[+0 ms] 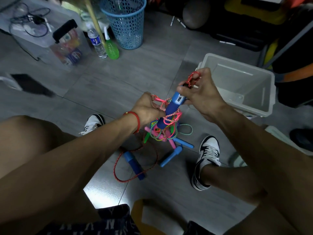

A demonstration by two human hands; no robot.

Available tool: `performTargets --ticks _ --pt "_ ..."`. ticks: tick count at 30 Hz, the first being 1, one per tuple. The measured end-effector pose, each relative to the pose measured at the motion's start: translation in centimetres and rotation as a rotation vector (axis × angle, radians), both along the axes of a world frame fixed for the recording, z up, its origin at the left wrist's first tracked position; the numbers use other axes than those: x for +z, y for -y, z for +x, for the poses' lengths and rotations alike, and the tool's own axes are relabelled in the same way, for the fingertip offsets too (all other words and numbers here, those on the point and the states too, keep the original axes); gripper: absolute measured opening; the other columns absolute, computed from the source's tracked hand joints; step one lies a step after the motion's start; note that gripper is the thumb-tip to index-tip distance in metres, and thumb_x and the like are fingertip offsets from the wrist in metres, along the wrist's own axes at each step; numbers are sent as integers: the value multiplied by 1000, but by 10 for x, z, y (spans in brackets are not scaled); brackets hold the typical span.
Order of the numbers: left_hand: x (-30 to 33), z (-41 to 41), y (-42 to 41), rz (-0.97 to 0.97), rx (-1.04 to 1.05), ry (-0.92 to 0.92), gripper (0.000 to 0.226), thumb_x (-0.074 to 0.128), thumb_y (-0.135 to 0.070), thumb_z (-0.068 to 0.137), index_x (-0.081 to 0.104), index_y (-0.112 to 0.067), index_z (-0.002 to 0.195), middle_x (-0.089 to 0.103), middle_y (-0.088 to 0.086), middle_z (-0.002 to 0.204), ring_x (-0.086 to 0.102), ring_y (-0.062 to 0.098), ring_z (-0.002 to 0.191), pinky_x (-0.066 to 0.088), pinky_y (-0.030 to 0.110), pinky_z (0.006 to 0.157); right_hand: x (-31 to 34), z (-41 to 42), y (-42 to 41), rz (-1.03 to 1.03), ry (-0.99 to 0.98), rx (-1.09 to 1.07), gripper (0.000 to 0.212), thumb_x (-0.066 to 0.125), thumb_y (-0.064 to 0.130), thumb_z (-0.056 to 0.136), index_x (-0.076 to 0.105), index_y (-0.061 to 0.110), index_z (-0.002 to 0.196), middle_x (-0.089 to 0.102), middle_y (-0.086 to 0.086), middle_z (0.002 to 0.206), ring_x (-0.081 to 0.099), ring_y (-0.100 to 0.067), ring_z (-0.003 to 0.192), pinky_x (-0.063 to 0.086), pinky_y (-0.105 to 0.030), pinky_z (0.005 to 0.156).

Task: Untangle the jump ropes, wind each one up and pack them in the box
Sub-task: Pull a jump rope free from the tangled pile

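Note:
A tangle of jump ropes (166, 131) in pink, green, yellow and teal hangs above the grey floor between my feet. A blue handle with a counter (172, 106) sticks up out of the tangle. My right hand (201, 92) pinches the top of that handle, with a red braided rope (193, 78) looped around its fingers. My left hand (149, 109) grips pink and red cord beside the handle. Another blue handle (133, 164) with a red rope loop lies on the floor, and two lighter blue handles (174, 153) lie below the tangle.
An open white plastic box (240, 85) stands on the floor at the right, nothing seen inside. A blue mesh basket (125, 22), a water bottle (96, 41) and a clear storage bin (50, 39) are at the back left. My shoes (207, 160) flank the ropes.

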State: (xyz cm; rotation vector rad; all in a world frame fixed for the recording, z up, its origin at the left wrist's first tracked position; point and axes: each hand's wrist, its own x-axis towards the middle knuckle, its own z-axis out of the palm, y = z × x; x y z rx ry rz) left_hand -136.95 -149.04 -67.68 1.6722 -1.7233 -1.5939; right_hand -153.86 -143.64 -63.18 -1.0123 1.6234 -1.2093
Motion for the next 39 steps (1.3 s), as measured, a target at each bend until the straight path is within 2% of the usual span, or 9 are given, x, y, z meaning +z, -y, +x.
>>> performTargets --ticks 4,9,14,19,24,30,33,37,39 --pt "2 -2 -2 -127 -96 189 67 85 -27 50 44 -19 103 65 11 99 66 29 93 56 43 84 -13 4 2 -20 -59 -228 42 73 11 87 36 27 97 55 1 94 67 -32 99 62 -50 74" --pt "-3 -6 -12 -271 -192 329 61 86 -26 69 39 -16 106 65 11 111 65 30 95 55 42 83 -22 7 0 -24 -60 -411 40 74 17 85 38 24 98 53 3 89 68 -28 91 61 -52 79" --pt "-6 -10 -10 -18 -55 257 48 74 -36 83 46 -12 114 58 6 104 56 20 86 43 27 67 -21 6 -2 -61 -80 -411 38 73 17 87 37 26 94 53 2 90 68 -31 92 61 -50 78" --pt "-15 -12 -16 149 40 74 24 65 -24 93 45 -15 83 60 4 72 59 20 62 32 16 34 -20 5 -6 -102 -107 -371 38 75 19 85 39 28 94 55 2 89 67 -22 86 61 -50 77" --pt "-25 -12 -12 -27 97 174 27 70 -30 87 46 -18 87 52 -4 78 50 11 62 43 24 60 -20 3 -4 -85 -19 -346 39 75 19 86 40 23 101 58 -1 97 70 -27 98 62 -45 80" --pt "-27 -16 -15 -199 46 176 29 72 -27 82 44 -20 78 54 -3 74 52 20 69 40 27 63 -24 3 -1 8 37 -352 52 77 18 81 37 15 112 68 -13 102 73 -29 91 62 -52 78" --pt "-26 -25 -16 -84 109 100 31 70 -29 83 41 -21 74 48 -3 65 43 19 58 34 29 59 -27 5 -1 8 80 -356 49 76 12 80 36 16 108 68 -23 99 73 -38 88 61 -57 75" --pt "-11 -30 -13 130 274 -91 33 65 -41 78 63 -9 86 60 8 63 51 22 56 41 32 60 -23 8 -4 -11 42 -342 48 74 13 77 41 20 110 69 -19 96 71 -38 88 60 -57 75" --pt "-11 -29 -13 109 247 -90 26 65 -38 85 61 -12 82 57 5 61 50 20 54 40 26 56 -19 9 -5 -42 64 -319 43 72 9 78 43 22 108 69 -21 97 69 -41 89 59 -59 74"
